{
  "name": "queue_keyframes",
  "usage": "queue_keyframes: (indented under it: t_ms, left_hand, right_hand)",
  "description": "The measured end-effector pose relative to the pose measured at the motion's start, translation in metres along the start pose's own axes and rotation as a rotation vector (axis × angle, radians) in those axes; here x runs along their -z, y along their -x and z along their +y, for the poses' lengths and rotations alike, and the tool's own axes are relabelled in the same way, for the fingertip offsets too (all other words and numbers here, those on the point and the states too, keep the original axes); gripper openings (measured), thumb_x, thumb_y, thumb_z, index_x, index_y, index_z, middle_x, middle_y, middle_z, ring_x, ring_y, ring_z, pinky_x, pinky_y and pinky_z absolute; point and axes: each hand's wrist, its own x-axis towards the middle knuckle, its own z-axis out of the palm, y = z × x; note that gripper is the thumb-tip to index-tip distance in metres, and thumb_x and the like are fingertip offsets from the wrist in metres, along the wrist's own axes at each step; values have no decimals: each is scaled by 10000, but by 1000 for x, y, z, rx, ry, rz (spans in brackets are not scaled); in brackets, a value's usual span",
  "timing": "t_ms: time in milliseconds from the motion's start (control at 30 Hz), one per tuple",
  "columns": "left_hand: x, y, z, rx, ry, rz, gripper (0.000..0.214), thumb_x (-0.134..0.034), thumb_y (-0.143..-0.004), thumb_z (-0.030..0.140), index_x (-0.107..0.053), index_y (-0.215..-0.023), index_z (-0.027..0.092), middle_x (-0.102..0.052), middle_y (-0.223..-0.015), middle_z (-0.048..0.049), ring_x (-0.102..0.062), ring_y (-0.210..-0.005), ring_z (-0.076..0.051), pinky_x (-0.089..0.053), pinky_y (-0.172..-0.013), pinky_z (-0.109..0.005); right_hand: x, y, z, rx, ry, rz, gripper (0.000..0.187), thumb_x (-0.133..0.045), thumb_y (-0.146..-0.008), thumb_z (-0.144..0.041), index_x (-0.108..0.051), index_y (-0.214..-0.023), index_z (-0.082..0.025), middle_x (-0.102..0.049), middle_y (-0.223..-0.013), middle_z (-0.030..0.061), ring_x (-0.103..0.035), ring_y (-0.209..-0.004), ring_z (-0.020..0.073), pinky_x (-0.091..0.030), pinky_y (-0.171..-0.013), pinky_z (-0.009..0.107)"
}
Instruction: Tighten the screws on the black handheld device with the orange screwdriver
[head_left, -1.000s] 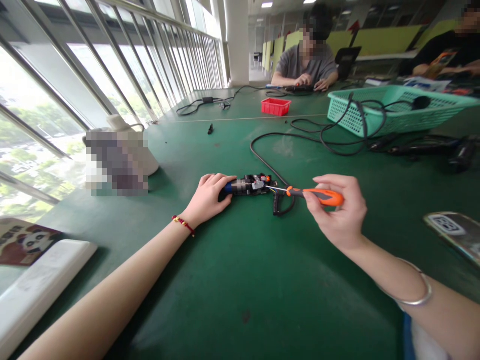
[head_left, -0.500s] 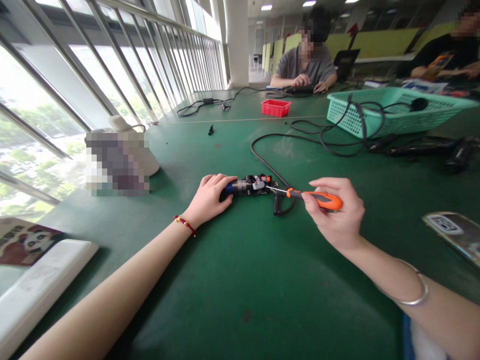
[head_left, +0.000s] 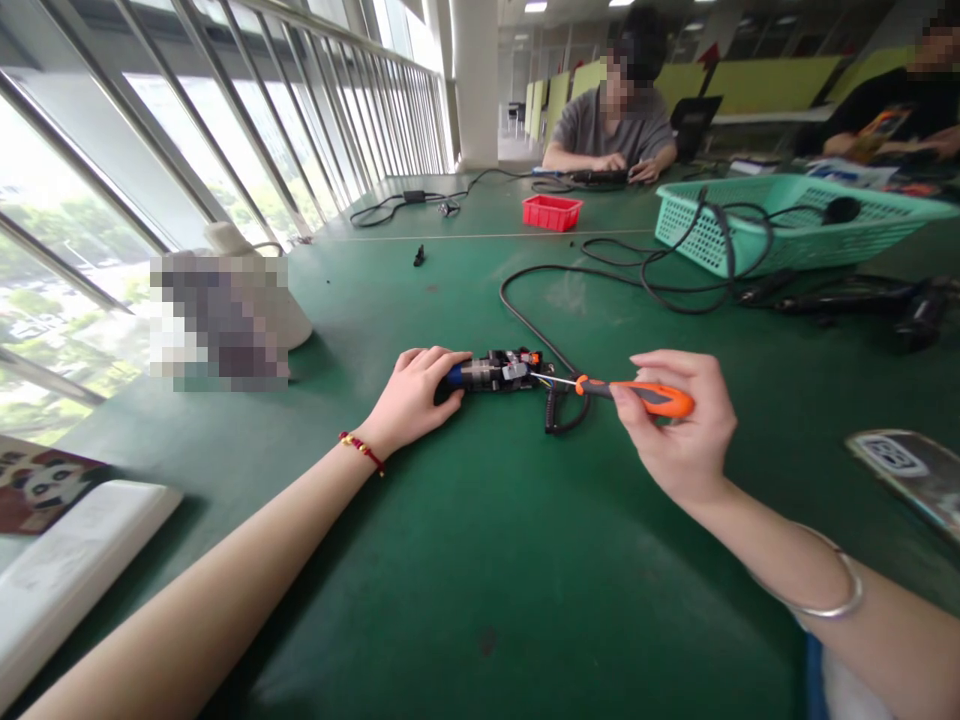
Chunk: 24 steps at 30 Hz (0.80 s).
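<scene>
Green felt covers the counter (head_left: 480, 560), and two bare forearms reach out over it from the near edge. Nearest on the right, the right hand (head_left: 679, 430) has its grip closed around the orange handle of a screwdriver (head_left: 637, 393), fingers curled over the top. The thin metal shaft runs left from that grip, and its tip meets the right end of a small opened electrical device (head_left: 495, 372) lying flat on the counter. The left hand (head_left: 412, 398), with a red cord bracelet at the wrist, has its grip folded over the device's left, bluish end, pressing it down. So the device lies between the two grips, held at one end and touched by the tool at the other. A black cable (head_left: 540, 320) leaves the device and loops away to a teal mesh basket (head_left: 787, 225) further back on the right. Beyond sits a small red tray (head_left: 552, 212). At the far end a seated person (head_left: 611, 125) works with both hands on the counter.
</scene>
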Motion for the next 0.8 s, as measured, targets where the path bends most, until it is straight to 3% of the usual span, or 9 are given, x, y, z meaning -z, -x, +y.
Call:
queue_keyframes:
  t_ms: [167,367,633,800]
  left_hand:
    - [1,1,1,2,12,1,390,-428,-849,309,-477,-1221,202,-576,-1109,-50,-521,-1043,-200,-295,-1012,-378]
    - [0,0,0,1,19,6,395,-433,-836,292,-486,-1217,201,-575,-1123,-53,-521,-1052,-201,-293,-1015,-383]
    - [2,1,1,-35,76,-17,398,-442,-819,270,-489,-1208,200,-582,-1132,-49,-526,-1049,-200,-284,-1019,-384]
    - [3,0,0,-39,81,-19,387,-452,-821,278,-499,-1199,210,-590,-1135,-42,-520,-1051,-202,-296,-1009,-386]
  right_hand:
    - [-3,1,3,9,-145,18,551,-669,-661,-111,-466,-1150,-264,-527,-854,10,-582,-719,155,-526,-641,324]
    - [0,2,-3,11,-38,-30,335,-679,-690,-136,-556,-986,-233,-545,-752,-10,-556,-578,118,-486,-520,260]
    - [-5,2,0,44,-166,57,579,-651,-669,-102,-467,-1189,-277,-496,-955,34,-563,-783,158,-516,-708,350]
    - [-1,0,0,9,-73,41,488,-699,-676,-141,-521,-1116,-256,-524,-787,0,-552,-662,142,-504,-678,332]
